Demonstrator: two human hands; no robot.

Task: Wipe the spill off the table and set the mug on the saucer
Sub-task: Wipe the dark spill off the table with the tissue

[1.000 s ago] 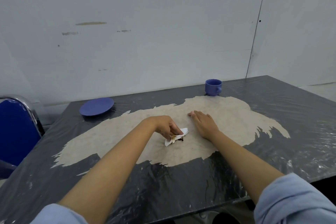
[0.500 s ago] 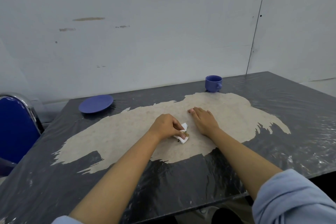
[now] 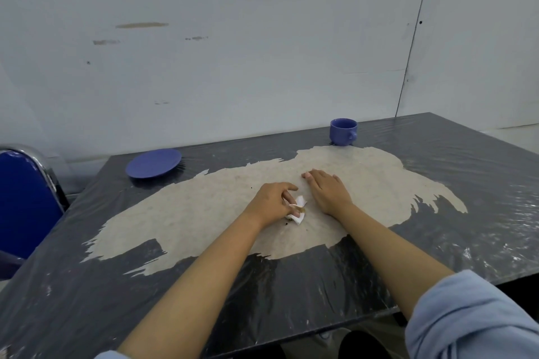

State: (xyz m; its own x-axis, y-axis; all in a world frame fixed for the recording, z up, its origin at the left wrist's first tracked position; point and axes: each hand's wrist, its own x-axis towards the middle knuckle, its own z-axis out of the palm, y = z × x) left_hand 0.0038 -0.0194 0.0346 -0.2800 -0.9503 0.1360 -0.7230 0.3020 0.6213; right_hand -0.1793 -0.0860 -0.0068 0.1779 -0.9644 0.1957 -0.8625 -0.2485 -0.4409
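Observation:
My left hand [image 3: 271, 201] presses a crumpled white tissue [image 3: 299, 210] stained brown onto the middle of the table [image 3: 291, 294]. A small dark speck of spill [image 3: 287, 223] lies just beside the tissue. Flat on the tabletop to the right of the tissue rests my right hand [image 3: 328, 191], fingers together and holding nothing. A blue mug [image 3: 343, 131] stands upright at the far edge, right of centre. The blue saucer [image 3: 153, 163] lies bare at the far left, well apart from the mug.
The table's dark plastic cover is worn through to a large beige patch [image 3: 204, 213] in the middle. A blue chair with a chrome frame [image 3: 23, 198] stands at the left edge. A white wall runs right behind the table.
My left hand has slid the tissue a little to the right, toward my right hand, and bunched it smaller. The right hand has stayed flat in place.

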